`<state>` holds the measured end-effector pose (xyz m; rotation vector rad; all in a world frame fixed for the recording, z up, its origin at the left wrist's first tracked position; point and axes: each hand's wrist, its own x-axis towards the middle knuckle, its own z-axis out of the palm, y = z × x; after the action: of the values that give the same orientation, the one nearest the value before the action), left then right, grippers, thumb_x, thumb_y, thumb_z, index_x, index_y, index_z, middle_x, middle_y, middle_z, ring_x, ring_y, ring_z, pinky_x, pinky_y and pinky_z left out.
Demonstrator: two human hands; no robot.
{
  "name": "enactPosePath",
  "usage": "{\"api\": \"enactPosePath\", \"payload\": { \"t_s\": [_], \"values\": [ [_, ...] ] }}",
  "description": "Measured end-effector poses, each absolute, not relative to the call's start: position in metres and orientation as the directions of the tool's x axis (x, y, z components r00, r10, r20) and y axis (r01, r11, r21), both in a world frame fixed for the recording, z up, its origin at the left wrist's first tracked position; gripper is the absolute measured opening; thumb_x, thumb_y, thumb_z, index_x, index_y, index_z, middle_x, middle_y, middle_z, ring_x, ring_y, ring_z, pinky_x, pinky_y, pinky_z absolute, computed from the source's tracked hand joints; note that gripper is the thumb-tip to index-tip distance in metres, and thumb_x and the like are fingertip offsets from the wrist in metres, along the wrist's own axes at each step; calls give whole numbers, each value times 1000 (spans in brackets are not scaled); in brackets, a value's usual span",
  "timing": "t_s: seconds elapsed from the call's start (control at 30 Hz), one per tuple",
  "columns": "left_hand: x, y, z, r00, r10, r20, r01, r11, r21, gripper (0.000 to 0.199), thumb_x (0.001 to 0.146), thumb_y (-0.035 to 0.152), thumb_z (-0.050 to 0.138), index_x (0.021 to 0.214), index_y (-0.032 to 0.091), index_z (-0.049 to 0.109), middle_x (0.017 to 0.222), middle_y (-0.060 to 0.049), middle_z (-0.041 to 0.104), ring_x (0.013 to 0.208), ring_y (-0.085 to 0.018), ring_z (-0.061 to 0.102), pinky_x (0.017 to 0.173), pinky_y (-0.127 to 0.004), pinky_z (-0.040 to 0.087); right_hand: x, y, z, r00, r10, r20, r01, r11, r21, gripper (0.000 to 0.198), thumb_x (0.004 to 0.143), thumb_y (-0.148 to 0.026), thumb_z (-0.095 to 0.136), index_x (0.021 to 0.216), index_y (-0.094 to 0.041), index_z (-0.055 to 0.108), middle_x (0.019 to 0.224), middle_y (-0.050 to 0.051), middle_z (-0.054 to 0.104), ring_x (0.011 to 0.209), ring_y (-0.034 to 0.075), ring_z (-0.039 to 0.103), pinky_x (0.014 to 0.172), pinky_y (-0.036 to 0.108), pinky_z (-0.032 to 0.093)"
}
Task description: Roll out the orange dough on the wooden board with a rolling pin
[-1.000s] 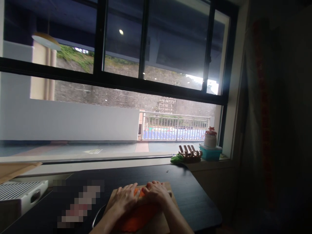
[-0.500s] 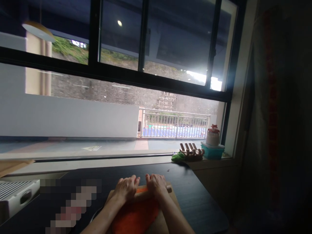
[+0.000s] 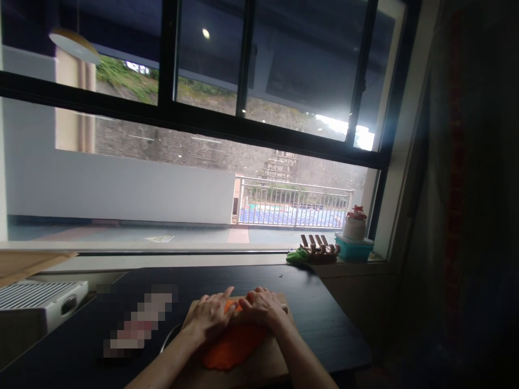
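Note:
A rolling pin (image 3: 284, 308) lies across a flat sheet of orange dough (image 3: 233, 348) on a wooden board (image 3: 270, 367). My left hand (image 3: 213, 312) rests over the pin's left part, its fingers reaching forward and the index finger somewhat raised. Over the right part, my right hand (image 3: 263, 306) bends its fingers across the pin, whose right end shows past the knuckles. Most of the pin is hidden under both hands. Dough shows in front of the pin and behind it. A curved, shiny rim (image 3: 165, 337) peeks out beside my left forearm.
The dark table (image 3: 324, 335) stands against a windowsill. On the sill are a green cloth-like item (image 3: 297, 256), a brown slatted rack (image 3: 320, 247), and a teal box (image 3: 353, 249) with a white jar (image 3: 354, 229) on top. A white slatted appliance (image 3: 44, 302) is at left.
My fingers have loosened from a tighter curl and now stretch further over the rolling pin. The dough's near edge now shows. The camera view has shifted slightly.

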<state>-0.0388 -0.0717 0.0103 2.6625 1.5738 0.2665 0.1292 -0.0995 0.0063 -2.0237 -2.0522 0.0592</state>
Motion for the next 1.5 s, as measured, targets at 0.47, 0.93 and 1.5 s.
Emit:
{"api": "enactPosePath", "payload": {
  "t_s": [0.47, 0.93, 1.5],
  "values": [
    [-29, -23, 1, 469, 865, 180, 866, -490, 101, 40, 92, 38, 26, 113, 20, 55, 109, -11, 68, 104, -25, 62, 90, -39, 40, 131, -67, 5, 90, 970, 227, 986, -54, -160, 48, 96, -44, 29, 89, -21, 71, 94, 9, 72, 91, 22, 65, 84, 32, 43],
    [-33, -55, 2, 424, 884, 198, 883, -452, 129, 45, 90, 45, 31, 122, 23, 54, 124, -10, 59, 116, -27, 52, 97, -42, 36, 129, -92, 4, 73, 983, 170, 984, -43, -174, 47, 95, -47, 31, 91, -22, 71, 100, 9, 69, 95, 24, 62, 82, 35, 43],
    [-21, -20, 7, 408, 893, 189, 893, -433, 122, 37, 94, 39, 25, 102, 20, 56, 92, -9, 73, 95, -23, 67, 88, -37, 42, 133, -57, 8, 118, 978, 169, 985, -94, -145, 60, 97, -46, 22, 89, -17, 73, 91, 15, 71, 90, 24, 66, 82, 34, 42]
  ]
}}
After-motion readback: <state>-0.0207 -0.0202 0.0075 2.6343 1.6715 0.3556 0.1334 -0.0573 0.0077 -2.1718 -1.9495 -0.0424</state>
